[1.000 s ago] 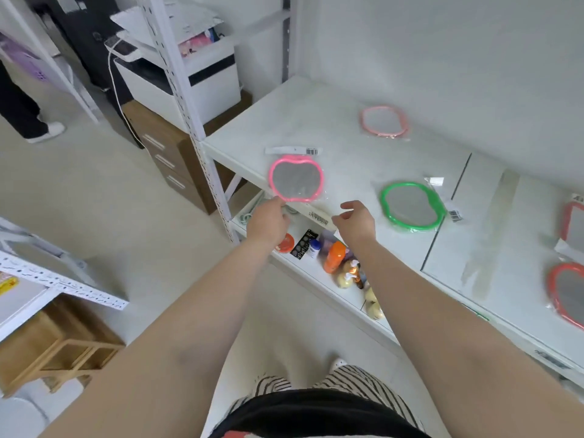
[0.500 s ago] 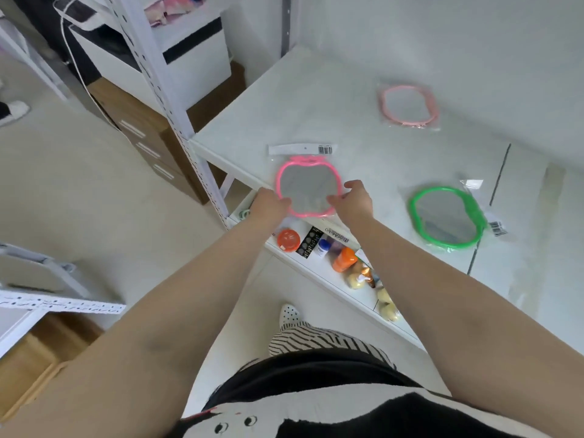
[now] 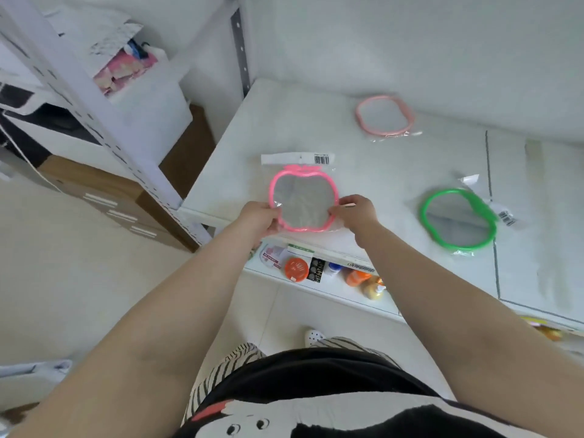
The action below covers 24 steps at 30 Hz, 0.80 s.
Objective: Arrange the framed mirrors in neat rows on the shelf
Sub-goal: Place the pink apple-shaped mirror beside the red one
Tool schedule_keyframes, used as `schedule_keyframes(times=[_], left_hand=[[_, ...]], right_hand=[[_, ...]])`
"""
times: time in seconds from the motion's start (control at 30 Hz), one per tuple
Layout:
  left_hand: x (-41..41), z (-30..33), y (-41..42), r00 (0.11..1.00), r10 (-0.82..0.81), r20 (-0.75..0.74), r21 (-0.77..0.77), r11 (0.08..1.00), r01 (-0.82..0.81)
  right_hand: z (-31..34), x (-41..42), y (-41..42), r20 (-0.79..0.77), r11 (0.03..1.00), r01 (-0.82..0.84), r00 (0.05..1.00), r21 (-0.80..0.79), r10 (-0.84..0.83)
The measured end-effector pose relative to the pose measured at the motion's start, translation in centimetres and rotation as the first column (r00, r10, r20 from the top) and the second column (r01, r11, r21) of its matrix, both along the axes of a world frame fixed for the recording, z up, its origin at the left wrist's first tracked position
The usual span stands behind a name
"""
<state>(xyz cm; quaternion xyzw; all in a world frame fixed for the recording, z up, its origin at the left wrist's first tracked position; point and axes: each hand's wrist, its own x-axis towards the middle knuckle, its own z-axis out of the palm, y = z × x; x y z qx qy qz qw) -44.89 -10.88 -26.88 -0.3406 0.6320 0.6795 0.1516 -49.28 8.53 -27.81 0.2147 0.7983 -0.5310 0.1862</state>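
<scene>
Both hands, left (image 3: 260,218) and right (image 3: 357,213), pinch the pink mirror (image 3: 303,200) near the shelf (image 3: 284,121) front edge by its rim (light, stiff, slippery bag, breakable glass).

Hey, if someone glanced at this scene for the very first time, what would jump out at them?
First, the bright pink apple-shaped mirror near the front edge of the white shelf, pinched on either side by the left hand and right hand. Next, the green mirror lying flat to its right, and the pale pink mirror near the back wall, both in clear wrappers.
</scene>
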Motion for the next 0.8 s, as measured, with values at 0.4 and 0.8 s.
schedule_keyframes(times=[0.4, 0.8], left_hand=[[1.2, 1.6, 1.5, 0.830, -0.537, -0.152, 0.071, 0.832, 0.551], [15.3, 0.5, 15.4, 0.540, -0.823, -0.176, 0.126, 0.525, 0.842]], right_hand=[[2.5, 13.8, -0.7, -0.127, 0.765, 0.640, 0.755, -0.074, -0.644], [3.6, 34.4, 8.0, -0.096, 0.366, 0.923, 0.357, -0.118, -0.929]])
